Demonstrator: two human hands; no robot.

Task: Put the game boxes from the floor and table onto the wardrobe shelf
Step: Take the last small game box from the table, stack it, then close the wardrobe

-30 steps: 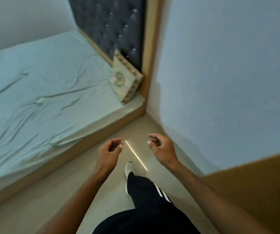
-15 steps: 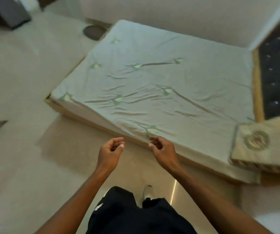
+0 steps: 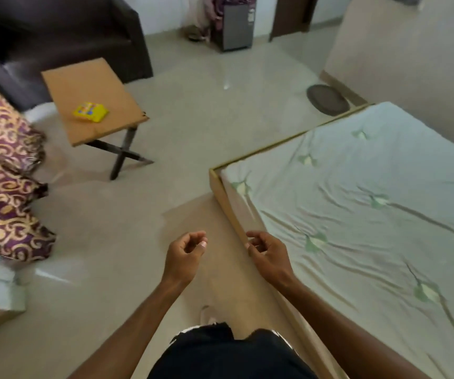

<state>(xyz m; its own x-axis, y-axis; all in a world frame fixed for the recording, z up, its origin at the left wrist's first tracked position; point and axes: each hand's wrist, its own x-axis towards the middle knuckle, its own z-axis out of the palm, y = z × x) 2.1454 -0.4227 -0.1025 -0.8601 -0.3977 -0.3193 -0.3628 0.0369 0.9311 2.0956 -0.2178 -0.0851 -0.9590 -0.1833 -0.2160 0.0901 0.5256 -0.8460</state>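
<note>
A yellow game box lies flat on a small wooden folding table at the upper left, far from both hands. My left hand hangs in front of me over the floor, fingers loosely curled, holding nothing. My right hand is beside it at the bed's edge, also loosely curled and holding nothing. No wardrobe or shelf is in view.
A bed with a pale green sheet fills the right side. A dark sofa stands behind the table. A purple and gold patterned cloth lies at the left. A grey cabinet and a dark round object sit farther back on the tiled floor.
The view has swung left from the bed's headboard to the room with the table and the yellow box. Both hands kept the same loose pose in front of me.
</note>
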